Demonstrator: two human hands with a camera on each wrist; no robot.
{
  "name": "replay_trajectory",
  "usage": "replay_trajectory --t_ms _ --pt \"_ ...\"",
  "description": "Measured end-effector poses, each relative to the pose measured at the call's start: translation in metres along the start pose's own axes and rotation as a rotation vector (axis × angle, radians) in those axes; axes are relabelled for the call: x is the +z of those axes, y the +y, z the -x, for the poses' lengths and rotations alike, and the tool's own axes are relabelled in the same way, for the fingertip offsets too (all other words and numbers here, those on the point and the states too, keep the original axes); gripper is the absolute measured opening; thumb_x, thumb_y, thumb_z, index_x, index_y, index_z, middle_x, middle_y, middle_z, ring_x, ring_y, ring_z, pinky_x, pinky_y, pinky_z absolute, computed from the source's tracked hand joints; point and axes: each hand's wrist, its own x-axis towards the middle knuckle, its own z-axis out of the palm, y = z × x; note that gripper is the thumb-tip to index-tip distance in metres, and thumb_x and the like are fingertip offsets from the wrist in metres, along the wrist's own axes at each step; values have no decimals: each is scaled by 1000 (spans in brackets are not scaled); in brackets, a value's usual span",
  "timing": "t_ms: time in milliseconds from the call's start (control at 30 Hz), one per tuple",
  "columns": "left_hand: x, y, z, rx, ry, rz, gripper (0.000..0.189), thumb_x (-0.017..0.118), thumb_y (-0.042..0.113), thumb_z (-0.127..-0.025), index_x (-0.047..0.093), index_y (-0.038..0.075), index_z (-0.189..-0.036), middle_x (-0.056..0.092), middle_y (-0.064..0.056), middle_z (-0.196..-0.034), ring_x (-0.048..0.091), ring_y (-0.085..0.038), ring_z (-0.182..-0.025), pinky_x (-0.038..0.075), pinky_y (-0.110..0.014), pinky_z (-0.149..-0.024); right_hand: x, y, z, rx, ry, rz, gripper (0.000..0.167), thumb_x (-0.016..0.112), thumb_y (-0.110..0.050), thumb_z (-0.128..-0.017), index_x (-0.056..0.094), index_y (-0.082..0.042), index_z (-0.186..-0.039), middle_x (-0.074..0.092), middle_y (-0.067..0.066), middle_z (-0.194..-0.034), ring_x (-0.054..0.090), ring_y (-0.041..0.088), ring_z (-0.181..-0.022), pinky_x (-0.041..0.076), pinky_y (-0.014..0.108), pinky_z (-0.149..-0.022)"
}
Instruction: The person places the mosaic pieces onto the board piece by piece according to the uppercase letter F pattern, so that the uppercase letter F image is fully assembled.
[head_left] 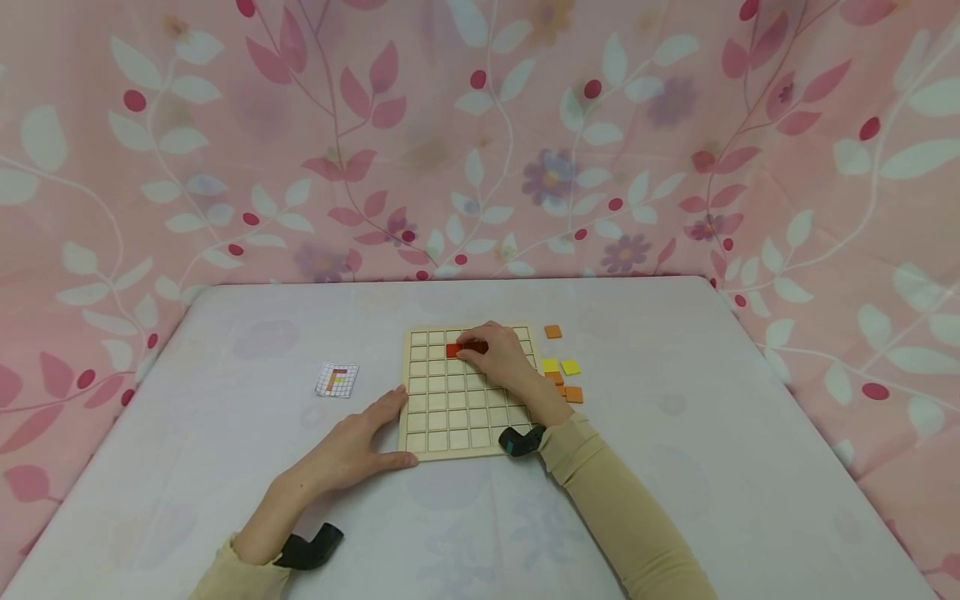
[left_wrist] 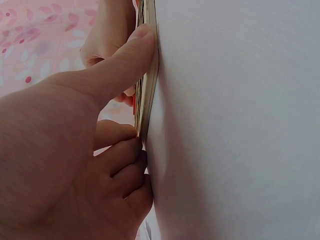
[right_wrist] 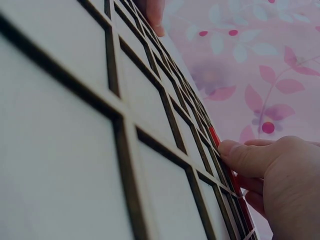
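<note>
A light wooden grid board [head_left: 457,419] lies mid-table, with a red tile [head_left: 453,351] in its upper part. More red shows beneath the fingers of my right hand [head_left: 498,354], which pinches a red tile there with curled fingers and thumb. In the right wrist view, the thumb [right_wrist: 240,156] is right at the red pieces [right_wrist: 244,212], low over the board's ridges. My left hand [head_left: 341,450] rests against the board's left side, thumb near the lower corner and fingers farther up. From the left wrist, the thumb [left_wrist: 131,57] lies across the board's edge [left_wrist: 151,75].
Right of the board lie loose tiles: an orange tile [head_left: 552,332] at the back, a yellow tile [head_left: 571,367] and another orange tile [head_left: 573,394] among several closer in. A small card [head_left: 337,380] with a coloured grid pattern lies left of the board. Floral cloth [head_left: 480,167] hangs behind the table.
</note>
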Motion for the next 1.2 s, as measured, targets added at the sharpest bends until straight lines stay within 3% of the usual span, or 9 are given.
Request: replay_trajectory --t_ms 200,367,467,667,867,1200 --pt "0 -1 0 -3 1 2 102 79 52 -80 27 12 -159 26 -6 -165 28 -32 -150 32 -57 -115 -1 2 1 -2 7 -19 22 75 -25 -91 77 -14 -110 71 1 -107 64 19 -103 52 36 -91" --pt "1 0 -1 -8 -7 10 102 79 52 -81 26 13 -159 25 -6 -165 26 -31 -151 30 -56 -116 -15 2 3 15 49 -171 23 76 -20 -90 76 -8 -109 71 8 -109 69 26 -104 55 41 -91" --pt "3 1 -2 -14 -4 15 102 80 50 -80 27 13 -159 25 -4 -165 26 -29 -151 30 -55 -117 -30 4 5 35 62 -230 24 76 -20 -90 76 -6 -109 72 8 -111 66 27 -108 51 47 -99" --pt "1 -1 0 -5 5 6 103 81 49 -79 27 11 -159 26 -6 -165 27 -31 -151 31 -55 -116 -62 20 16 86 100 -252 21 76 -20 -90 77 -9 -107 74 5 -110 61 27 -111 44 52 -104" --pt "0 0 1 -17 0 1 104 81 50 -80 26 12 -159 26 -6 -165 26 -31 -151 31 -55 -117 -88 42 34 116 133 -190 18 78 -23 -89 77 -12 -104 75 5 -106 61 29 -107 45 53 -100" --pt "-1 1 2 -6 3 3 103 80 51 -80 27 11 -159 26 -7 -165 27 -33 -150 31 -57 -116 -117 67 66 222 100 -141 25 77 -29 -89 76 -13 -109 73 4 -113 60 24 -115 44 49 -105"
